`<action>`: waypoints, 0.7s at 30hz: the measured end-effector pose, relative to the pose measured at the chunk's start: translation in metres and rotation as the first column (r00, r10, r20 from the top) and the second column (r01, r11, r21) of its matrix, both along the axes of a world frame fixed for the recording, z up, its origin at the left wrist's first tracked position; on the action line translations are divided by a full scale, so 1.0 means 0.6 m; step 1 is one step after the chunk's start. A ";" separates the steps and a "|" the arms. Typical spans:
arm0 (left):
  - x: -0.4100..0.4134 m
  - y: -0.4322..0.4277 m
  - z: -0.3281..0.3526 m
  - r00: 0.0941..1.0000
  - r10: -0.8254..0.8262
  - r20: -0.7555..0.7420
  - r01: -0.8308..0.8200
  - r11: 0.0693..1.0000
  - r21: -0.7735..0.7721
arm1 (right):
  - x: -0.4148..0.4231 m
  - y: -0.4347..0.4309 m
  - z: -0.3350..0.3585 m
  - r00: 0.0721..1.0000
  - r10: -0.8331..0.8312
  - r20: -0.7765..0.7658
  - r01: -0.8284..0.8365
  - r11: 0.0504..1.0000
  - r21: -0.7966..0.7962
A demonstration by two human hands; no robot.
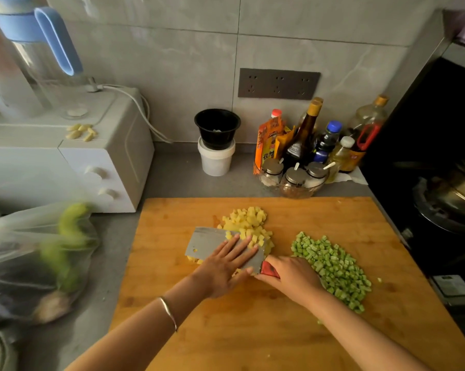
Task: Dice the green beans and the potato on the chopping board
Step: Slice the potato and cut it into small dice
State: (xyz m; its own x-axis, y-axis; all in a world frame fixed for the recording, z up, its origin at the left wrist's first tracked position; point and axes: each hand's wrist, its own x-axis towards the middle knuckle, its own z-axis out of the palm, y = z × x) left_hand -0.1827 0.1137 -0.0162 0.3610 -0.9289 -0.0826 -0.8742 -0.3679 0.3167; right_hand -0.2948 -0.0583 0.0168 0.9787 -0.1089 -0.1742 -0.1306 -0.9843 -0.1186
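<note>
**Inspector:** Where was the produce found?

**Assessor:** The diced yellow potato cubes (248, 223) sat in a heap on the rectangular wooden chopping board (266, 338), towards its far edge. The diced green bean pieces (333, 269) formed a separate heap just to the right, also on the board.

**Inspector:** And the hands?

**Assessor:** The broad steel cleaver with a red handle (207, 241) lay nearly flat at the near side of the potato heap, with several cubes on its blade. The left hand (226, 266) pressed flat on the blade, fingers straight and gripping nothing. The right hand (292, 277) had its fingers curled round the red handle, beside the beans. A thin silver bangle (169, 311) circled the left wrist.

**Inspector:** Surroundings?

**Assessor:** The board rested on a grey worktop (172, 178). A white microwave oven (105, 162) stood to the left, with a clear plastic bag of green vegetables (38, 258) in front of it. A black bowl (217, 124) sat on a white tub (216, 162) by the tiled wall, near a cluster of sauce bottles (306, 140). A black hob (426, 170) lay at the right.
</note>
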 end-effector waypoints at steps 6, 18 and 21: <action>0.048 -0.009 -0.032 0.987 0.133 -0.092 -0.123 0.986 0.111 | -0.005 0.001 -0.009 0.995 0.082 -0.059 -0.081 0.996 0.029; 0.002 -0.032 -0.018 0.989 -0.032 -0.147 0.024 0.998 -0.056 | 0.002 -0.013 -0.021 0.994 0.103 -0.038 -0.100 0.993 0.065; 0.026 -0.040 -0.028 0.983 0.110 -0.145 -0.103 0.993 0.054 | 0.002 -0.013 -0.029 0.995 0.086 -0.054 -0.080 0.991 0.108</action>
